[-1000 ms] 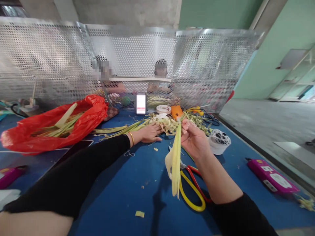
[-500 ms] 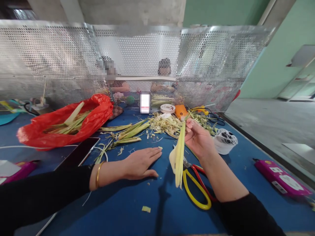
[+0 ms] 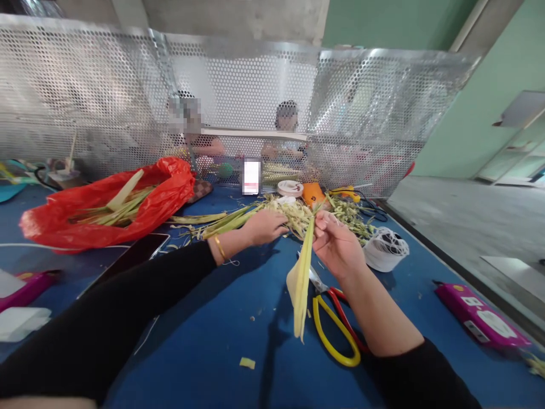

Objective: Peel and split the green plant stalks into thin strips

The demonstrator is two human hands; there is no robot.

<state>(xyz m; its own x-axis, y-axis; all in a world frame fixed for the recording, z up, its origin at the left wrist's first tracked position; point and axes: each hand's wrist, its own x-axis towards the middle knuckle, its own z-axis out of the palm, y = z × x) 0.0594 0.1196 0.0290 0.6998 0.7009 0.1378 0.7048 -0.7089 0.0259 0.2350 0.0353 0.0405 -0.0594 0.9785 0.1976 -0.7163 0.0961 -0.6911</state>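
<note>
My right hand (image 3: 339, 245) pinches the top of a folded pale yellow-green husk strip (image 3: 303, 284), which hangs down over the blue table (image 3: 204, 341). Below the wrist lie scissors (image 3: 336, 329) with one yellow and one red handle, blades partly behind the strip. My left hand (image 3: 266, 226) reaches to the near edge of a pile of husk scraps (image 3: 298, 215); its fingers are bent, and whether they hold anything is hidden. Long green husk leaves (image 3: 213, 227) lie just left of that hand.
A red bag (image 3: 170, 193) of husks and a dark phone (image 3: 128, 261) are at left. A white string roll (image 3: 386, 250) and purple packet (image 3: 481, 315) are at right. Behind a perforated metal screen (image 3: 251, 74) sit two people.
My left hand has lifted from the flat position on the table and moved forward to the scrap pile. My right hand still holds the strip, slightly further left in view.
</note>
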